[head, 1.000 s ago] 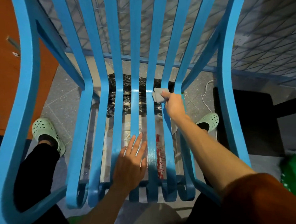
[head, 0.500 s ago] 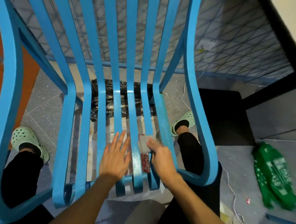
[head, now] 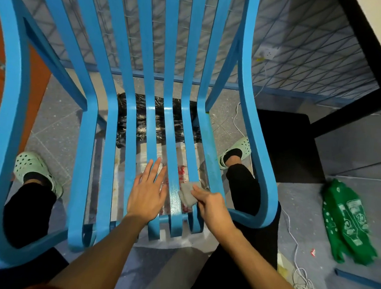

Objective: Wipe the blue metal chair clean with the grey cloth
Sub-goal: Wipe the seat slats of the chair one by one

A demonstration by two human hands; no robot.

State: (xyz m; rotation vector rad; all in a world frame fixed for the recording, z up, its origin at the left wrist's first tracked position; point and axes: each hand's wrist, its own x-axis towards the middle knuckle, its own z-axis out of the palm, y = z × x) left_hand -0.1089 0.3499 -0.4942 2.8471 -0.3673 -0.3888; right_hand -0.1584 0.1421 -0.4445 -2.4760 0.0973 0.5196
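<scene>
I am looking down through the head camera onto the seat of the blue chair, which is standing on a grey floor with its slatted back rising away from me. The left hand is lying flat on the middle seat slats, its fingers straight and slightly spread, holding nothing. The right hand is working just beside it, fingers curled in and pinching the grey cloth against the thumb. The cloth is bunched into a small wad and is pressing down on a slat towards the right side of the seat, close to the rolled front edge. The two hands are sitting near each other but are not touching.

The person is standing astride the chair's front in black trousers, with a pale green clog showing outside the left armrest and another between the seat and the right armrest. Under the seat, black plastic and a clear printed sheet are lying on the floor. A green bag is lying well off to the right, with a white cable trailing near it.
</scene>
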